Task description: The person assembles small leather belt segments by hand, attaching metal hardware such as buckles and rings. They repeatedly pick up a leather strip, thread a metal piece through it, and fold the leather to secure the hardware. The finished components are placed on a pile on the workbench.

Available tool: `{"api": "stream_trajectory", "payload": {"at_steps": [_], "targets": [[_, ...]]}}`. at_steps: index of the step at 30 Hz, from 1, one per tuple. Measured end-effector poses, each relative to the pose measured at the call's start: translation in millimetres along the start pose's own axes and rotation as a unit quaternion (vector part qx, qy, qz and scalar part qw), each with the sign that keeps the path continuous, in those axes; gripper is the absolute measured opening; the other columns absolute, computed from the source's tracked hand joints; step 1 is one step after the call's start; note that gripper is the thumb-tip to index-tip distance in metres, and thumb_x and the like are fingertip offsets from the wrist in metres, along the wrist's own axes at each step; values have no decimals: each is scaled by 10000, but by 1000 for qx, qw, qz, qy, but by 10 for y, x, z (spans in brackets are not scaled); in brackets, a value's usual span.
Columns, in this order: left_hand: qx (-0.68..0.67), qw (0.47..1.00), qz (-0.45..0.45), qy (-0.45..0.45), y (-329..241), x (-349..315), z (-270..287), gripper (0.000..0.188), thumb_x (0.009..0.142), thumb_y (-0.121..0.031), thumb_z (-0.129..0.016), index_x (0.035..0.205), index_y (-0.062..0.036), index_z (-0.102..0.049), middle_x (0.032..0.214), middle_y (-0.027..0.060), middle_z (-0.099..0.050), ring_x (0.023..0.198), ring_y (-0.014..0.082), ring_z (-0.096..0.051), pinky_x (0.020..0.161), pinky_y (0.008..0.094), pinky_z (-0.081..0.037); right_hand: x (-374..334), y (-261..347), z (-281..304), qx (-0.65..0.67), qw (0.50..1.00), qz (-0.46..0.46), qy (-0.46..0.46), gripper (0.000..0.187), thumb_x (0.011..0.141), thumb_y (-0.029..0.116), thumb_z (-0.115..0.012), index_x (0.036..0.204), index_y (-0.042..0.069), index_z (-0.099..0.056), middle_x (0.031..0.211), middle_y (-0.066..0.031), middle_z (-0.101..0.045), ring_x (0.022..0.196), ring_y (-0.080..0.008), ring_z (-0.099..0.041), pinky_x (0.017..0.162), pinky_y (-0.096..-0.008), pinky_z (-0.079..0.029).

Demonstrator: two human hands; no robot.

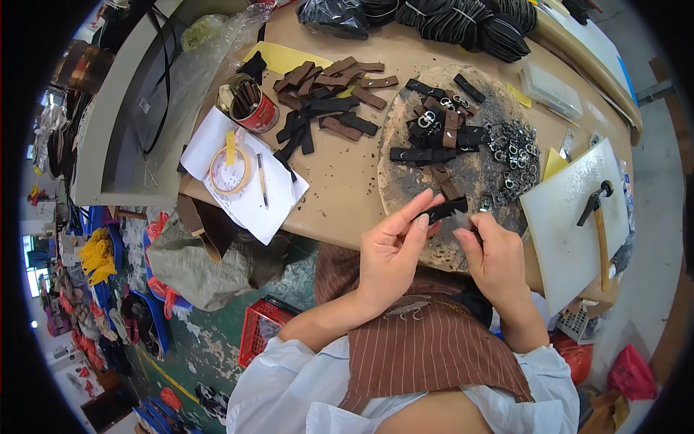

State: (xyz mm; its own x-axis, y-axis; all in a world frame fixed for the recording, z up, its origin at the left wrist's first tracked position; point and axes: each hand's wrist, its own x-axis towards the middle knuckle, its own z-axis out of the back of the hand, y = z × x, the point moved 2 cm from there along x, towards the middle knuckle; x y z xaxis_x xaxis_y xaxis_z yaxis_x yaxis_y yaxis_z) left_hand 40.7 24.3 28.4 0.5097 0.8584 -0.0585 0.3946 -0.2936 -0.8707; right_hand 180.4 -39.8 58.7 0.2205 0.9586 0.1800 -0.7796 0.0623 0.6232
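In front of me, over the near edge of a round wooden block (394, 130), my left hand (396, 249) pinches a short black strap (444, 210) between thumb and fingers. My right hand (499, 253) is closed at the strap's right end, thumb against forefinger. A small greyish thing shows at its fingertips, too blurred to name. Just beyond lies a brown strap (448, 182). More black and brown straps are heaped on the block, some with metal rings on them. A pile of silver swivel clasps (515, 148) lies at the block's right side.
Left on the table are loose straps (332, 108), a red can (253, 108), paper (278, 192) with a tape roll (244, 181) and a pen (262, 181). A hammer (600, 224) rests on a white board (553, 217) at right. Black cord bundles (448, 22) lie at the back.
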Motion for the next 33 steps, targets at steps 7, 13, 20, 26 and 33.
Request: {"api": "stream_trajectory", "payload": {"at_steps": [7,13,20,26,33], "targets": [[116,990,-66,49,51,-62,83,331,916,5,-431,1243,8,-478,1174,112,-563,990,105,-554,858,240,-467,-84,-238,-11,502,781,-265,262,259,928,259,-484,810,31,-522,496,-14,-472,396,-119,-422,386,-251,-323],[19,999,7,27,8,-18,53,331,919,-4,-432,1247,6,-475,1164,114,-570,994,105,-551,859,244,-464,-79,-197,151,481,831,-177,218,266,899,275,-538,840,16,-549,654,52,-485,552,-17,-394,490,-173,-313],[71,996,26,49,23,-46,6,325,922,-21,-432,1243,17,-467,1169,153,-557,1045,157,-543,886,283,-474,81,-137,-64,492,833,-216,130,171,857,173,-598,800,13,-579,696,61,-515,615,6,-391,539,-171,-324],[20,989,137,61,53,-47,85,304,920,-34,-453,1217,18,-497,1125,111,-583,960,101,-560,841,254,-486,-16,-206,-96,309,935,-117,126,149,800,93,-605,695,10,-539,560,-7,-492,515,-35,-400,449,-231,-331],[57,956,251,137,67,0,181,322,862,5,-542,1183,23,-518,1092,121,-602,932,124,-601,807,239,-503,-46,-144,-33,239,965,-57,94,171,760,46,-580,621,6,-489,469,-44,-414,420,-80,-396,418,-264,-315]]}}
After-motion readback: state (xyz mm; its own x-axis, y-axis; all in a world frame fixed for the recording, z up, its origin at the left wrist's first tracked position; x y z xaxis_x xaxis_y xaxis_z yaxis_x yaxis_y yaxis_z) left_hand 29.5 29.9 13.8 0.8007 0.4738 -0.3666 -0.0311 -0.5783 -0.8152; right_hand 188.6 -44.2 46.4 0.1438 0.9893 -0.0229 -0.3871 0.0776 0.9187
